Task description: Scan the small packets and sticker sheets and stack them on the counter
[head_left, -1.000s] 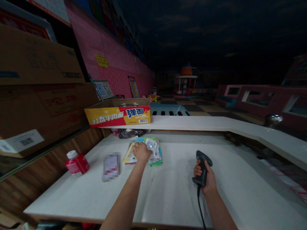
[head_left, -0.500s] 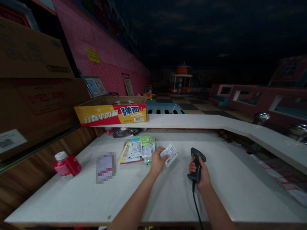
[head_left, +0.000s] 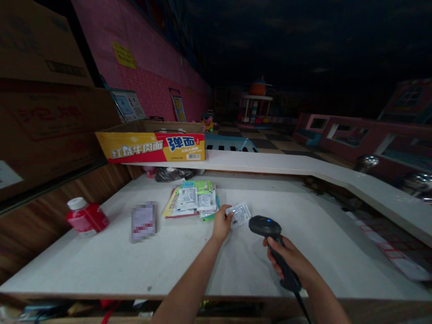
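Observation:
Between the thumb and fingers of my left hand [head_left: 222, 224] is a small white printed sachet [head_left: 240, 215], its lettered face showing. My right hand [head_left: 290, 257] is wrapped round the handle of a black barcode scanner [head_left: 266, 226]. The scanner's head is raised close to the right of the sachet, and a small blue light glows on top of it. A cable runs from the handle down past the counter's edge. Just left of my left hand, a pile of flat packets [head_left: 189, 199] in white, green and yellow lies on the white counter [head_left: 111, 265].
A red bottle with a white cap [head_left: 87, 217] and a blurred-out flat item [head_left: 144, 222] are on the left. An open noodle carton [head_left: 151, 146] stands on the raised ledge [head_left: 263, 160]. Cardboard boxes [head_left: 50, 121] are stacked at far left.
My right hand has turned the scanner and brought its head up toward the sachet; its blue light now shows. The sachet stays in my left hand. The view has tilted slightly down.

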Available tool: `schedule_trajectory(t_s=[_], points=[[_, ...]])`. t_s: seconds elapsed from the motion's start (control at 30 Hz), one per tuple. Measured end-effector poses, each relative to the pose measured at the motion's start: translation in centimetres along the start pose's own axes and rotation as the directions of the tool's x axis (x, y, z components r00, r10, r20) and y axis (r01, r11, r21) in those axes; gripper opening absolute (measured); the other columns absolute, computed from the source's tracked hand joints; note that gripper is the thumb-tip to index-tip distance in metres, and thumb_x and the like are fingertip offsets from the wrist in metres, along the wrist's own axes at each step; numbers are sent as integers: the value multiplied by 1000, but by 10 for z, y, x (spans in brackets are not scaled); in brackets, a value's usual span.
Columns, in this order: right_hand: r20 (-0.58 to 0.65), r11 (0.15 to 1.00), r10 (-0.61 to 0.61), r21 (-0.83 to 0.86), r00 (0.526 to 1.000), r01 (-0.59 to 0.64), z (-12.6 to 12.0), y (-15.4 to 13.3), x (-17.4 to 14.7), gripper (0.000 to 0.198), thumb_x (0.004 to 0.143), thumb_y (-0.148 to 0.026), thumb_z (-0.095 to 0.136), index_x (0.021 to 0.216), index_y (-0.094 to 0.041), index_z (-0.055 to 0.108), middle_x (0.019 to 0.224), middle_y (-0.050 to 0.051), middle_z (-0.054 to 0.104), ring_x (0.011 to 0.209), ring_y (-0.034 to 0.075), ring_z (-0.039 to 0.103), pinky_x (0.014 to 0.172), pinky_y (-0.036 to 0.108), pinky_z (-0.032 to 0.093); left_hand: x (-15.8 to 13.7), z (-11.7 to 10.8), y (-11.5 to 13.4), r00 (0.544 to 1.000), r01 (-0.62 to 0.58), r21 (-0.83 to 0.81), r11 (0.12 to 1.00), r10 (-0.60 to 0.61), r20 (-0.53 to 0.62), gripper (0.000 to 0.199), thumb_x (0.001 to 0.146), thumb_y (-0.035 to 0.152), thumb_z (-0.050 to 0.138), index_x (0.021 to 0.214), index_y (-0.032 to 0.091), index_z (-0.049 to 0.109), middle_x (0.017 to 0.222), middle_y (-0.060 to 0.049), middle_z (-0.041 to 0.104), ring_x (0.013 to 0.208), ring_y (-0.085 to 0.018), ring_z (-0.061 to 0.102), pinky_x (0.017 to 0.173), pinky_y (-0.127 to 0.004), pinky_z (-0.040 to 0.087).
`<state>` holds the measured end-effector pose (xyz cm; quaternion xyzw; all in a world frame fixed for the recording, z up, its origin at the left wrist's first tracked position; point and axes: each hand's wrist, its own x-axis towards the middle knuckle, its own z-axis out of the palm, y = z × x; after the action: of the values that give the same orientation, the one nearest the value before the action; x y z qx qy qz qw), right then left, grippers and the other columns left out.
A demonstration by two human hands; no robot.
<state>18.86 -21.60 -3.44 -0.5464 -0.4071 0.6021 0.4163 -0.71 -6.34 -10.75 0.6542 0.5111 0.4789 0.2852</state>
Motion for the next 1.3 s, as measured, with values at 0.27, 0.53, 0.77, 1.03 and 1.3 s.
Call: schedule_trajectory(t_s=[0.27,0.53,0.77,1.03,1.3], points=[[-28,998,52,-45,998,-53,-3,9,-16,48,70,-63,66,88,-20,53,51,-7,53,33,8,43,31,19,32,-2,0,1,1000,5,28,1000,-5,-5,25,81,26,53,102,16,61,78,-2,64,65,-15,55,64,-26,41],[-92,915,-17,399,996,53,-17,3,46,47,71,-61,68,86,-19,56,50,-6,49,36,7,41,32,17,32,-3,2,-3,1000,-3,1,1000,3,15,30,84,35,53,106,15,60,72,-2,63,64,-16,57,63,-27,43],[-105,721,-44,685,994,104,-38,2,97,35,79,-51,66,82,-16,57,52,-5,48,38,5,37,33,13,32,-3,8,-7,985,-110,54,992,101,143,52,83,29,53,133,13,49,120,-15,63,104,-24,61,95,-42,47],[-44,615,-128,781,991,114,-49,17,100,39,67,-48,77,80,-16,57,56,-7,45,41,4,37,34,13,32,-13,1,21,910,-348,357,867,220,352,35,78,13,54,109,18,68,133,-14,56,126,-27,48,109,-45,37],[-43,536,-153,835,987,120,-56,20,106,39,65,-46,78,82,-17,58,57,-8,41,42,5,36,35,14,34,1,33,39,887,-375,452,809,172,428,37,84,32,56,119,26,65,140,-11,51,128,-30,46,107,-50,34]])
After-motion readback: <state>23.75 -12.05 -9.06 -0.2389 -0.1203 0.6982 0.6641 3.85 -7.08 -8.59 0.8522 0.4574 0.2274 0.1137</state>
